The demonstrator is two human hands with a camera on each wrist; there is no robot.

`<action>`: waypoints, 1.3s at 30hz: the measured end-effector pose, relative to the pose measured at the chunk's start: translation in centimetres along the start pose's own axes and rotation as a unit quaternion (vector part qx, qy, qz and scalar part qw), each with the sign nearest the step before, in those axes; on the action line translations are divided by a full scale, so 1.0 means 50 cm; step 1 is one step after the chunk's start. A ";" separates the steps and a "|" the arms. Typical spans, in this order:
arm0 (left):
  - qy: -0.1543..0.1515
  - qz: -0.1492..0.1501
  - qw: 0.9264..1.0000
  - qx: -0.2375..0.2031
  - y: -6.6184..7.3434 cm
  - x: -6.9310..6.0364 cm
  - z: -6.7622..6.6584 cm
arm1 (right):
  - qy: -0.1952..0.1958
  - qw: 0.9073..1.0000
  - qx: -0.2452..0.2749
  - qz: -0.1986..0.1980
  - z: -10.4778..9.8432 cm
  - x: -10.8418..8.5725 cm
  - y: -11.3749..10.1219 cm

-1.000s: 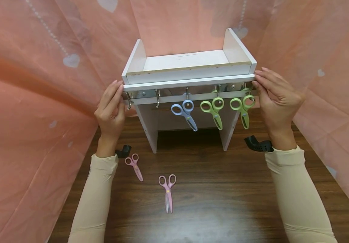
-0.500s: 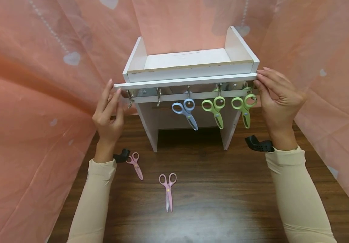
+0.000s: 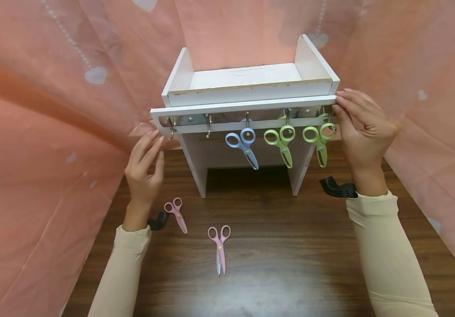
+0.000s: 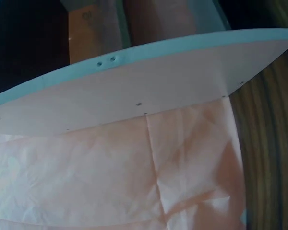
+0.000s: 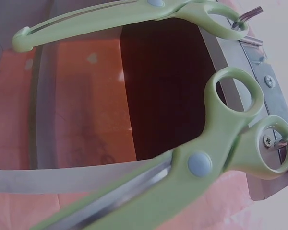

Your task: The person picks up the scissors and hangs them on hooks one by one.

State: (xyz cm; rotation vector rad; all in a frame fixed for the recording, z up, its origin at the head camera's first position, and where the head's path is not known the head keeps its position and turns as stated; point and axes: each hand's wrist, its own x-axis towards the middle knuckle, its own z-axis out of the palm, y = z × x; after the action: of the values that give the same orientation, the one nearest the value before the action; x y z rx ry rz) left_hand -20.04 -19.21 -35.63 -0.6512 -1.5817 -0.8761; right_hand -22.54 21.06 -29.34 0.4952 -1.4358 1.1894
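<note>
My left hand (image 3: 144, 167) is just below the left end of the white shelf (image 3: 251, 102), its fingers loosely extended. Whether the fingertips touch the shelf's corner, I cannot tell. My right hand (image 3: 366, 127) pinches the shelf's right end between thumb and fingers. From metal hooks under the front board hang blue scissors (image 3: 247, 145) in the middle, then green scissors (image 3: 283, 145) and another pair of green scissors (image 3: 319, 141) closest to my right hand. In the right wrist view, green scissors (image 5: 199, 164) hang by one handle loop. The left wrist view shows the shelf's side panel (image 4: 149, 91), no fingers.
Two hooks at the left, one hook (image 3: 208, 125) among them, hold nothing. Pink scissors (image 3: 176, 215) and a second pair of pink scissors (image 3: 220, 251) lie on the dark wooden table (image 3: 283, 246). A peach curtain (image 3: 53, 176) surrounds the table's sides and back.
My left hand has let go of the shelf's left end and moved down, exposing that corner. The right hand stays at the right end. The scissors keep their places.
</note>
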 end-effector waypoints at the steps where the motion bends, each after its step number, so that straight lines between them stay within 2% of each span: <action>1: -0.011 -0.003 1.000 0.003 0.000 -0.007 -0.003 | 0.000 1.000 0.002 0.002 0.000 -0.001 0.001; 5: -0.040 -0.022 0.999 0.011 -0.004 -0.031 -0.008 | 0.009 1.000 0.002 0.010 -0.001 -0.002 0.000; 11: -0.049 -0.049 0.998 0.012 -0.010 -0.064 -0.012 | 0.010 1.000 0.007 0.016 -0.001 0.002 -0.006; 18: -0.073 -0.068 0.995 0.017 -0.055 -0.128 -0.023 | 0.009 1.000 0.008 0.014 0.003 0.005 -0.011; 23: -0.106 -0.078 0.991 0.018 -0.073 -0.158 -0.033 | 0.011 1.000 0.014 0.014 0.006 0.006 -0.011; 27: -0.141 -0.094 0.985 0.034 -0.071 -0.177 -0.040 | 0.010 1.000 0.016 0.014 0.008 0.007 -0.012; 33: -0.182 -0.132 0.973 0.058 -0.053 -0.203 -0.053 | 0.007 1.000 0.018 0.012 0.009 0.006 -0.011; 39: -0.209 -0.168 0.957 0.114 -0.035 -0.231 -0.073 | 0.004 1.000 0.017 0.014 0.005 -0.004 -0.005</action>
State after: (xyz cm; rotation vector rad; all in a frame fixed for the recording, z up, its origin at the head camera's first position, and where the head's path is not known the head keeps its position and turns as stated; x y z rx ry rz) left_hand -17.20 -22.57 -47.02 -0.4228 -2.1864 -0.8140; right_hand -22.39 20.65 -29.36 0.4960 -1.4219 1.2387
